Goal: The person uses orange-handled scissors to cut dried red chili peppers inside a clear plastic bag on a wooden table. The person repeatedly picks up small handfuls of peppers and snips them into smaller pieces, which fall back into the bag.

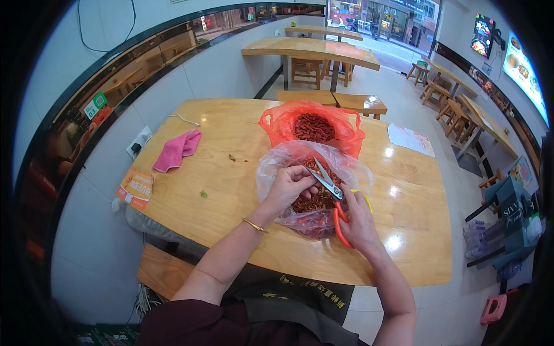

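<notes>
My right hand [358, 218] is closed round the red handles of a pair of scissors [330, 186], whose blades are parted and point up and left. My left hand [294, 187] is at the blades, thumb and fingertips pinched together; whatever lies between them is too small to make out. Both hands are over a clear plastic bag [272, 162] that stands open and holds cut dried red chillies [314, 201]. Just behind it, touching it, a red plastic bag [275, 125] holds whole dried red chillies [314, 127]. Something yellow shows beside my right hand, partly hidden.
The wooden table [216, 220] bears a pink cloth [177, 150], a white cable end, an orange printed card [136, 188], a green leaf scrap [203, 194] and a printed sheet [411, 139] at the right. A wooden bench [164, 268] is at the lower left; stools stand beyond the table.
</notes>
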{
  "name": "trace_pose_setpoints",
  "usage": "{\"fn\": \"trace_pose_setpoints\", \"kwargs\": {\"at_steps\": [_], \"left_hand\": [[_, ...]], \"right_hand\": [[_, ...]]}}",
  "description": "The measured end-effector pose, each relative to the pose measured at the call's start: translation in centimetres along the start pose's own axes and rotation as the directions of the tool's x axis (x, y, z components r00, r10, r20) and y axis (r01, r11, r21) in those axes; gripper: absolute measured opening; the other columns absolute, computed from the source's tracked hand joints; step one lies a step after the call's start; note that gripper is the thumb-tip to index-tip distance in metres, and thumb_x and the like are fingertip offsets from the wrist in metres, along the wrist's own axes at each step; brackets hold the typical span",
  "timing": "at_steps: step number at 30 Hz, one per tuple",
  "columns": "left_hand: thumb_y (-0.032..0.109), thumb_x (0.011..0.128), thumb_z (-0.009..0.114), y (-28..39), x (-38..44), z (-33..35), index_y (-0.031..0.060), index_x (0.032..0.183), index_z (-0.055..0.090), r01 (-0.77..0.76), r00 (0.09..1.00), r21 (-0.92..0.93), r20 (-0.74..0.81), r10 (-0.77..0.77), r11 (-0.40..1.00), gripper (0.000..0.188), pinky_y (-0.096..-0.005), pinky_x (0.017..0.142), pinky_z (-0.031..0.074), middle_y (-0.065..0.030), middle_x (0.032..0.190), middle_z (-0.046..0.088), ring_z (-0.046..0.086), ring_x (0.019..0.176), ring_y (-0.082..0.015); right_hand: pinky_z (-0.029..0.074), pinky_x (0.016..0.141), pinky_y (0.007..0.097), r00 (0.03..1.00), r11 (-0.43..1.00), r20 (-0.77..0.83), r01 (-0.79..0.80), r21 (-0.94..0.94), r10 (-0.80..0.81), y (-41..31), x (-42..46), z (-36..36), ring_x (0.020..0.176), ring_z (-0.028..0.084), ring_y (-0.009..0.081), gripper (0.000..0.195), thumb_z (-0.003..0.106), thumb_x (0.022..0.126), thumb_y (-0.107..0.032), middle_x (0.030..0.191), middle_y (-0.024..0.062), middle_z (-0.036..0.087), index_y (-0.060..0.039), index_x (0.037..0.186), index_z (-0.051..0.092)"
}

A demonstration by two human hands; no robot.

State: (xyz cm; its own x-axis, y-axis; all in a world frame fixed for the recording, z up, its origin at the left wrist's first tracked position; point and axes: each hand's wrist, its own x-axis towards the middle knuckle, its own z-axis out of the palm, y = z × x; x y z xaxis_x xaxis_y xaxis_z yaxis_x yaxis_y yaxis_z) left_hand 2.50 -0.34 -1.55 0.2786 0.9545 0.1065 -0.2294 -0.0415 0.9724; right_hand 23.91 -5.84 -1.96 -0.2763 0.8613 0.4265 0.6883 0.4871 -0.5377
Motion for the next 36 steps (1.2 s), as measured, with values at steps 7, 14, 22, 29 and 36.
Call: {"fn": "trace_pose_setpoints", "kwargs": {"at_steps": [7,14,22,29,36], "left_hand": [[0.012,0.093,0.063,0.0,-0.2,0.2,-0.0006,0.102,0.065,0.014,1.0,0.018,0.017,-0.014,1.0,0.016,-0.0203,0.064,0.052,-0.0051,0.088,0.069,0.063,0.072,-0.0079],[0.011,0.092,0.063,-0.3,0.0,-0.2,-0.0007,0.102,0.065,0.051,0.998,-0.034,0.023,-0.05,0.998,0.015,-0.0209,0.065,0.053,-0.006,0.091,0.069,0.064,0.073,-0.0088],[0.011,0.093,0.063,-0.1,0.0,-0.2,0.0004,0.103,0.064,0.035,0.999,-0.08,-0.012,-0.036,0.996,0.015,-0.0216,0.065,0.055,-0.0069,0.091,0.069,0.065,0.073,-0.0094],[0.012,0.093,0.063,-0.4,0.1,0.0,0.0004,0.105,0.063,-0.007,1.0,-0.075,0.004,0.007,0.997,0.016,-0.0231,0.066,0.056,-0.0077,0.092,0.068,0.066,0.077,-0.0113],[0.008,0.094,0.06,-0.3,-0.2,0.6,-0.0004,0.101,0.063,0.035,0.999,-0.124,-0.006,-0.036,0.992,0.011,-0.0231,0.063,0.057,-0.0093,0.09,0.069,0.067,0.076,-0.0129]], "right_hand": [[0.046,0.082,0.0453,0.996,0.998,0.075,-0.057,-0.001,0.057,-0.8,0.0,-0.4,0.094,0.056,0.0395,0.061,0.067,0.081,-0.01,0.101,0.0233,0.053,0.003,0.134,0.042],[0.049,0.08,0.0476,0.989,0.996,0.12,-0.087,-0.004,0.086,-0.9,-0.3,-0.4,0.095,0.059,0.0429,0.059,0.067,0.082,-0.012,0.107,0.0267,0.055,0.0023,0.133,0.043],[0.048,0.076,0.0451,0.997,0.993,0.047,-0.064,0.098,0.06,-0.5,-0.2,-0.3,0.087,0.059,0.039,0.058,0.068,0.081,-0.01,0.098,0.0232,0.055,0.0021,0.133,0.044],[0.046,0.079,0.0439,1.0,1.0,0.019,-0.012,-0.001,0.012,-0.2,-0.1,0.2,0.089,0.056,0.0366,0.061,0.069,0.079,-0.008,0.094,0.0201,0.053,0.002,0.134,0.044],[0.048,0.08,0.0454,0.993,0.996,0.08,-0.088,0.001,0.088,-1.0,-0.2,-0.1,0.092,0.058,0.0385,0.06,0.067,0.081,-0.012,0.1,0.0227,0.054,0.0019,0.134,0.043]]}}
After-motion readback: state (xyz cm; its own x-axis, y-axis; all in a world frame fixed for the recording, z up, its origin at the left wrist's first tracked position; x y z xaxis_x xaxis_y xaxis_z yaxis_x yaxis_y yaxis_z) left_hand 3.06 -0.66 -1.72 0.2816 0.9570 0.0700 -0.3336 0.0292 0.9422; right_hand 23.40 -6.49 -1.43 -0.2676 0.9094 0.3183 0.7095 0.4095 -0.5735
